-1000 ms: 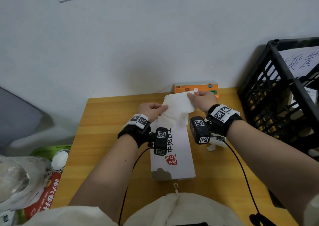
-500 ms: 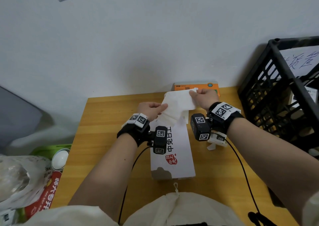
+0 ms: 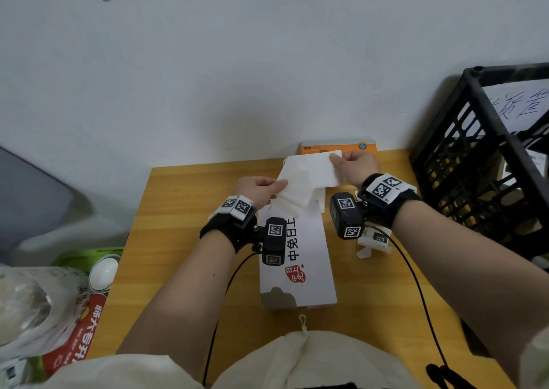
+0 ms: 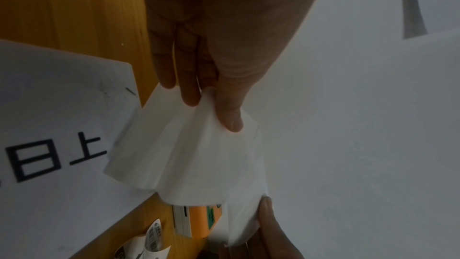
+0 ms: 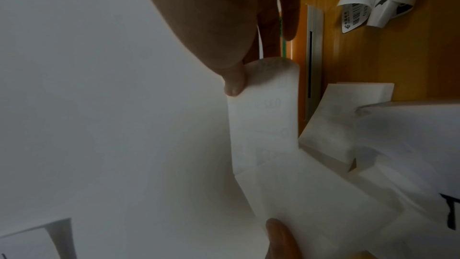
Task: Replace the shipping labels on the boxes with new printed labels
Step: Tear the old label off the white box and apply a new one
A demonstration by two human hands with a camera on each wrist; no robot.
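Note:
A white box with black characters lies lengthwise on the wooden table. Above its far end I hold a white label sheet between both hands. My left hand pinches its lower left part, thumb on top. My right hand pinches the upper right corner of the label, whose print shows faintly through. The sheet's lower folds hang onto the box. The printed face is turned away from me.
An orange label printer stands against the wall behind my hands. Crumpled old labels lie right of the box. A black crate fills the right side. Bags and packets crowd the left, off the table.
My right hand has drawn the label's corner slightly up and away from me, spreading the sheet further. The left hand and the box have stayed put.

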